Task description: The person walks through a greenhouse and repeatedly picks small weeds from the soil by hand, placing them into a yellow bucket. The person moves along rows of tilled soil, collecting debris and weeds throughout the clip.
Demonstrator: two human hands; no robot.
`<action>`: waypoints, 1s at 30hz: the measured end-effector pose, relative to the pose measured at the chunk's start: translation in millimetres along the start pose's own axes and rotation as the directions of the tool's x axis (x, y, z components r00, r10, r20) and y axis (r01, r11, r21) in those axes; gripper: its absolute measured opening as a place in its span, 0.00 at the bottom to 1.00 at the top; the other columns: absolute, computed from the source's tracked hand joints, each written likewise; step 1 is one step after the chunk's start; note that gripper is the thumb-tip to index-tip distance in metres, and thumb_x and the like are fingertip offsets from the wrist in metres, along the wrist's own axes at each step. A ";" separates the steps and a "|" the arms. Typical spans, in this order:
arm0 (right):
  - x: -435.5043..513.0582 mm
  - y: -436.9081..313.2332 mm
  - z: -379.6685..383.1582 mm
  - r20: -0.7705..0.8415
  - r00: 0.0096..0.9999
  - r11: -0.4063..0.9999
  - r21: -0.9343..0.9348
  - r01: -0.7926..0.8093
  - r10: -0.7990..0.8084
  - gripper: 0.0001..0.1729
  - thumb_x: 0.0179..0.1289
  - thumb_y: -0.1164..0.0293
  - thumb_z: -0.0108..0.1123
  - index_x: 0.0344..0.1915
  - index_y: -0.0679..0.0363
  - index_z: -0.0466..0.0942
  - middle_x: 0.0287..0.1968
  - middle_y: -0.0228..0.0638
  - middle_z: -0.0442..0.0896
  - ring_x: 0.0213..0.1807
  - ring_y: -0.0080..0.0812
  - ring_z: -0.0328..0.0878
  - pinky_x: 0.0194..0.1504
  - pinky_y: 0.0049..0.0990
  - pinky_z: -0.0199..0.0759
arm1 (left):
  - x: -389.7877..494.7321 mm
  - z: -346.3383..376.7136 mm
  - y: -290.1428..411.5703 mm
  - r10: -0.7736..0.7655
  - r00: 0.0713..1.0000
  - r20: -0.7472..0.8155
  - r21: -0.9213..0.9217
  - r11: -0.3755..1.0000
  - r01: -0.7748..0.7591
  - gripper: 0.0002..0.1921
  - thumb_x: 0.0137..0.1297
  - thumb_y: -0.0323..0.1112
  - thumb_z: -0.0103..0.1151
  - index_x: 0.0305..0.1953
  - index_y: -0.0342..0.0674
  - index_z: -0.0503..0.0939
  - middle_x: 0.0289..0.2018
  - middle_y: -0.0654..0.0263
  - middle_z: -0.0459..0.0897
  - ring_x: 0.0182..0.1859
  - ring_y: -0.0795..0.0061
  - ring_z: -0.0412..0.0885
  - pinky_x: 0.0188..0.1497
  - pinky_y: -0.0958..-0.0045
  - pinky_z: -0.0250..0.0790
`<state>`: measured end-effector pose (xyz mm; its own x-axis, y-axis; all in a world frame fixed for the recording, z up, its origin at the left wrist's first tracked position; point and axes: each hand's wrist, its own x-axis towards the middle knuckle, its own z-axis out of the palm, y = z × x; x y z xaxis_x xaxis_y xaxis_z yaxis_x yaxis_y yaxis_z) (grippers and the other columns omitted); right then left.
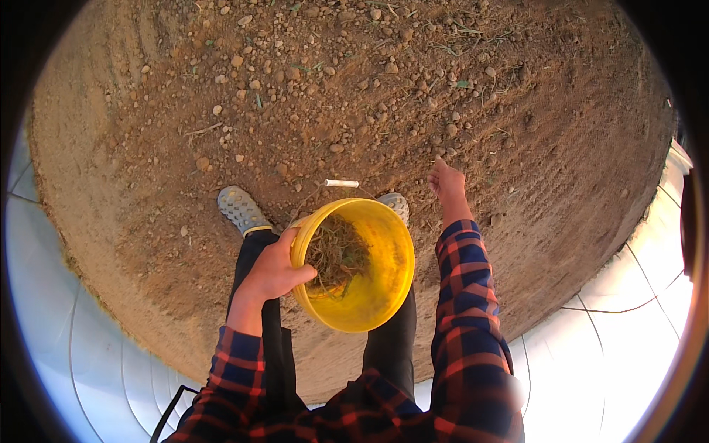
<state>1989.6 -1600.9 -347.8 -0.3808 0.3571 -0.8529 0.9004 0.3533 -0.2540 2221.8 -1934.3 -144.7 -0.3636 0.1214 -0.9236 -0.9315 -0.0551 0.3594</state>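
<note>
A yellow plastic bucket (388, 266) tilts in front of my legs, its mouth facing up towards me. Dry weeds and roots (335, 249) lie inside it. My left hand (279, 266) grips the bucket's left rim, thumb over the edge. The wire handle with its white grip (342, 183) hangs over the far side. To the right of the bucket, my right hand (447, 180) reaches down towards the stony soil (354, 122), fingers curled and index finger foremost. Whether anything small is pinched at its fingertips cannot be made out.
Clods, pebbles and bits of dry stalk are strewn over the brown ground. My grey clog-like shoes (242, 209) stand either side of the bucket. Pale sheet walls with dark ribs (598, 354) curve along both sides, and a thin cable (609, 311) crosses the right one.
</note>
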 end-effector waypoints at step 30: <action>7.6 -233.1 52.9 -0.255 0.953 0.981 -0.142 0.129 -0.162 0.60 0.64 0.43 0.67 0.83 0.49 0.39 0.81 0.51 0.48 0.74 0.59 0.61 0.66 0.60 0.69 | -0.2 -4.3 10.6 0.007 1.000 -0.009 0.121 0.993 -0.005 0.42 0.54 0.37 0.69 0.71 0.37 0.64 0.43 0.53 0.84 0.42 0.62 0.85 0.44 0.65 0.75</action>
<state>1788.0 -1726.2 -319.2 -0.5625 0.5034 -0.6559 0.8047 0.5155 -0.2944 2212.1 -1939.1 -141.3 -0.3696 0.1121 -0.9224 -0.9236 0.0644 0.3779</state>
